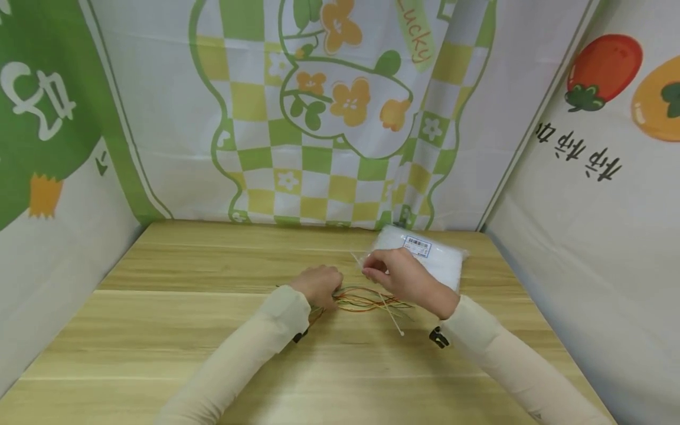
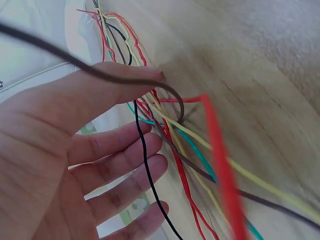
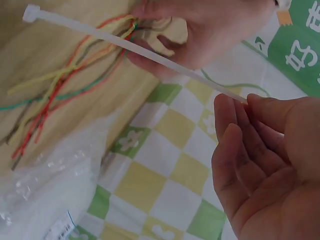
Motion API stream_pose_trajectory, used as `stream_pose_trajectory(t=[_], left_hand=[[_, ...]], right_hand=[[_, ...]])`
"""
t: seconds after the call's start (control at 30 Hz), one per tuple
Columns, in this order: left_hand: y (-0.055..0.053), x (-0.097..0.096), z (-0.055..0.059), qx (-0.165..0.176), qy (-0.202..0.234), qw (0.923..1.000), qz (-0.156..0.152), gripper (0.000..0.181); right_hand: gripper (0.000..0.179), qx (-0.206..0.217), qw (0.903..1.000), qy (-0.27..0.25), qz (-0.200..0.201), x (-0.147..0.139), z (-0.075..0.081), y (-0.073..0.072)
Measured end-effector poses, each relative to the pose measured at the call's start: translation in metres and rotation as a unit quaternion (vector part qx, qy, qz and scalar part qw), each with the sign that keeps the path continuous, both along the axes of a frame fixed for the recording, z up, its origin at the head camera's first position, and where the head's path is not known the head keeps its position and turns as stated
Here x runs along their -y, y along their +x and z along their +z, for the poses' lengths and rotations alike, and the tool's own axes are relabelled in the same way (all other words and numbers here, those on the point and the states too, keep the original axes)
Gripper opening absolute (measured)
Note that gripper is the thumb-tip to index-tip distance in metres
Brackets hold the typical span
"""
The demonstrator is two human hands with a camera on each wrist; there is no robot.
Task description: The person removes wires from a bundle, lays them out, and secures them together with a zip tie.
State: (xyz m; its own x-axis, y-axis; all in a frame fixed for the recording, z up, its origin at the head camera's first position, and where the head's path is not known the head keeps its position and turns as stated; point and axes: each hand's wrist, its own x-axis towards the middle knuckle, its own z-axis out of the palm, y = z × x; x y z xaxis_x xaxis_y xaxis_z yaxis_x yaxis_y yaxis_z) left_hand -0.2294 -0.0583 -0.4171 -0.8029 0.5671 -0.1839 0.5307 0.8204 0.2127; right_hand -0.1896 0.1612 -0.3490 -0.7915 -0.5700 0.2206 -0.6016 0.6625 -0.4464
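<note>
A bundle of thin coloured wires [image 1: 361, 299], in red, yellow, green, brown and black, lies across the wooden table. My left hand [image 1: 317, 285] pinches it between thumb and index finger, as the left wrist view also shows; the other fingers lie behind the wires [image 2: 172, 135]. Above the bundle's right part, my right hand [image 1: 406, 277] pinches a white cable tie [image 3: 120, 42] near its thin end. The tie's square head [image 3: 31, 13] points away from the fingers, and in the head view it hangs down toward the near side of the wires.
Behind my right hand lies a clear plastic bag [image 1: 446, 260] of white contents with a barcode label [image 1: 417, 245]. Printed cloth [image 1: 329, 177] walls the table [image 1: 212, 260] at the back and both sides. Black buckles [image 1: 439, 337] hang at both wrists.
</note>
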Motion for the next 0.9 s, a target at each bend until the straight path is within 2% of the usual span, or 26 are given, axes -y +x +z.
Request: stream_pose_trajectory(t=[0.13, 0.33, 0.6, 0.9], left_hand=[[-0.003, -0.002, 0.001, 0.012, 0.017, 0.9998, 0.001, 0.022], [-0.006, -0.004, -0.004, 0.014, 0.032, 0.9994, -0.002, 0.011], [-0.005, -0.007, -0.007, 0.015, 0.041, 0.9990, 0.011, 0.023], [-0.001, -0.015, -0.009, 0.012, -0.005, 0.9999, 0.007, 0.038]], right_hand=[[0.007, 0.027, 0.9996, -0.007, -0.009, 0.002, -0.013, 0.005], [0.009, 0.035, 0.9992, 0.012, -0.015, 0.006, -0.034, 0.015], [0.012, 0.044, 0.9963, 0.070, -0.024, 0.011, -0.056, 0.027], [0.019, 0.078, 0.9919, 0.096, -0.029, 0.020, -0.075, 0.034]])
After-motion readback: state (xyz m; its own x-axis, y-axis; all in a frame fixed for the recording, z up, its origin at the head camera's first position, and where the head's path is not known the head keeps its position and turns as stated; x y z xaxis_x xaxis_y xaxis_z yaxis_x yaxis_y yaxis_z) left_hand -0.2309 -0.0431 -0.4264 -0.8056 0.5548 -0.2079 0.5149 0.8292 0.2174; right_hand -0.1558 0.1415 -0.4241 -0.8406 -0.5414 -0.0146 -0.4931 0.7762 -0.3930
